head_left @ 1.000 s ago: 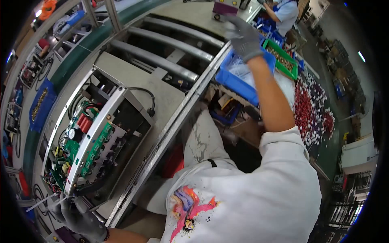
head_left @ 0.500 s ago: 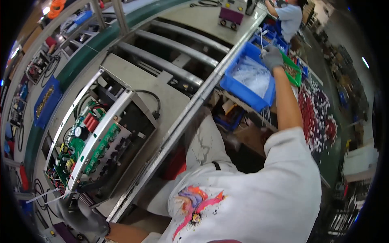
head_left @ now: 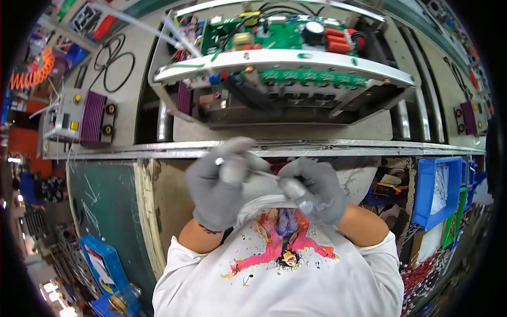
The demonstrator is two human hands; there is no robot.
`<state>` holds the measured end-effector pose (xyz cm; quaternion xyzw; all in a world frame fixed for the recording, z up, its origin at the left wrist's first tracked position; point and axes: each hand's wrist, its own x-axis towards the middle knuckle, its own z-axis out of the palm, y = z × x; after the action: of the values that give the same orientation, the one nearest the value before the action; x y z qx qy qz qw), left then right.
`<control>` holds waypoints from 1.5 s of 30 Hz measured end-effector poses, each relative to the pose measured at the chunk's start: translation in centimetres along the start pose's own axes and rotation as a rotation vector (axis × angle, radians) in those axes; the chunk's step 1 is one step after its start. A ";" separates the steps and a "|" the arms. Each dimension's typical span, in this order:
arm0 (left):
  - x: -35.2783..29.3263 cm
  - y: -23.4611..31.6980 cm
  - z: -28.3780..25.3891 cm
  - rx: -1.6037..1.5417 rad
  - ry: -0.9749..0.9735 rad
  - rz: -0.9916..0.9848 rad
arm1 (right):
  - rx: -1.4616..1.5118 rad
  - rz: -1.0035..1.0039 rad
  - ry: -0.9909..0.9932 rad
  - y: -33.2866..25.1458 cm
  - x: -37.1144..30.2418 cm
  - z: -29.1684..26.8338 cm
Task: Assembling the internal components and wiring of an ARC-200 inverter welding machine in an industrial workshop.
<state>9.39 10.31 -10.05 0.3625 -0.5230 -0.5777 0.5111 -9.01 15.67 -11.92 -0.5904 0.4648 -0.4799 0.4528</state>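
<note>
Light over the workplace is fairly even and moderately bright, whitening the shirt [head_left: 317, 280] and drawing glints along the metal rail [head_left: 369, 153] and the rollers [head_left: 417, 95]. Shadow fills the lower inside of the metal chassis [head_left: 296, 59]. White patches of glare [head_left: 53, 293] burn out at lower left. The left gloved hand [head_left: 217, 182], right gloved hand [head_left: 314, 190] and thin strip [head_left: 262, 173] between them are blurred. Fisheye distortion bends the edges, where detail softens into a black rim.
</note>
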 end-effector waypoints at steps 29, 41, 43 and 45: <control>7.8 0.4 0.3 0.772 0.179 0.647 | -1.148 -1.041 0.123 -8.9 10.8 -8.2; 8.4 -1.0 -0.6 0.790 0.280 0.902 | -1.398 -0.646 -0.279 -11.3 14.1 -2.5; 8.4 -1.5 -0.3 0.585 0.329 0.840 | -1.410 -0.618 -0.282 -11.6 14.3 -2.3; 8.0 -0.8 -0.4 0.523 0.287 0.748 | -1.429 -0.570 -0.276 -11.6 14.4 -2.1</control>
<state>7.84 2.45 -9.97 0.3421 -0.6697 -0.1472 0.6425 -8.26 3.12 1.84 -0.8897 0.4311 -0.0842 -0.1245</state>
